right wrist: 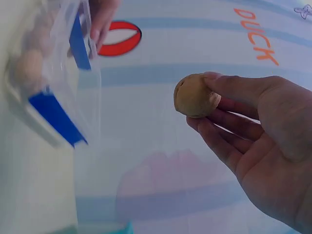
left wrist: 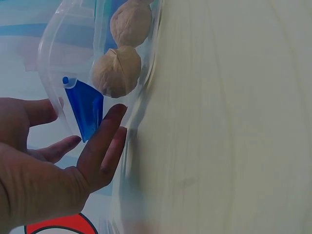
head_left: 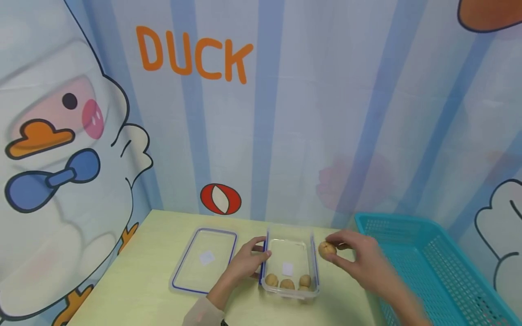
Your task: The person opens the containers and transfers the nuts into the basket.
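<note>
Right hand (right wrist: 275,134), right of the right-wrist view: thumb and fingers are pinching a walnut (right wrist: 196,96), nearly round, showing no clear long axis, its dark mark facing upper left. Container (head_left: 285,253), lower centre of the head view: standing just left of that walnut, opening upward, long axis running top to bottom, other walnuts (head_left: 271,280) lying at its lower end. Left hand (head_left: 244,262): fingers are gripping its left wall. Handling, as judged: clearing the rim, lowering before releasing.

The container (head_left: 285,253) is open above; its walls (head_left: 314,267) block sideways entry.
</note>
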`<state>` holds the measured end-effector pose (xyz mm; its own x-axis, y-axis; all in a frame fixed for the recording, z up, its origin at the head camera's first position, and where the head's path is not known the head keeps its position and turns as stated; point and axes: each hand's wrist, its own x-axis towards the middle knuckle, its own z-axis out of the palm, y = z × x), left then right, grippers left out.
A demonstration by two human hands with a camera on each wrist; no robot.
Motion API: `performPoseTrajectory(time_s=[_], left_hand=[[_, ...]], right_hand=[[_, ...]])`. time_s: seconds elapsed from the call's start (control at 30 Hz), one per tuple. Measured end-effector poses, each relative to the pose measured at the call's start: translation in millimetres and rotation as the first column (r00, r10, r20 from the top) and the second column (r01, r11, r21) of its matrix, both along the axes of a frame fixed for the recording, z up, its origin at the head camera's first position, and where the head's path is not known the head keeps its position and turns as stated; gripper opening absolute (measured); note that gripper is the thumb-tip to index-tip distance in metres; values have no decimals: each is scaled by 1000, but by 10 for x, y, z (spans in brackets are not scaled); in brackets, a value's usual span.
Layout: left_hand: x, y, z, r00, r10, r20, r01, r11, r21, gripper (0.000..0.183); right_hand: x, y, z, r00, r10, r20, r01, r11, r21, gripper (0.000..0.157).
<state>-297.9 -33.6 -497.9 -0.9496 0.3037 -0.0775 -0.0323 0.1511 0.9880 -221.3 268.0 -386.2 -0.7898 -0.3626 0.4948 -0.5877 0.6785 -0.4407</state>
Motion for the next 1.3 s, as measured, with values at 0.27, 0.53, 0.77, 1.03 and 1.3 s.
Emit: performPoseTrajectory(time_s=[0.27,0.53,0.77,1.03,1.3], left_hand=[[-15,-9,-14,1000,8,-1,-8,1000,-23,58],[-10,9,1,1000,16,-22,-17,999,-36,58],[-16,20,-26,1000,12,0,-12,1000,-16,58],[-24,14,-39,1000,20,-1,-20,999,-35,58],[3,6,-32,1000,26,-6,-27,999,-41,58]], right_hand=[[110,637,117,981,-190,29,188,980,64,35],[62,1168,-53,930,-341,137,329,939,104,39],[5,1433,-218,867,-404,292,363,913,186,58],[-75,1615,-472,855,-408,320,343,908,240,51],[-129,1720,-658,824,-414,387,336,906,256,55]])
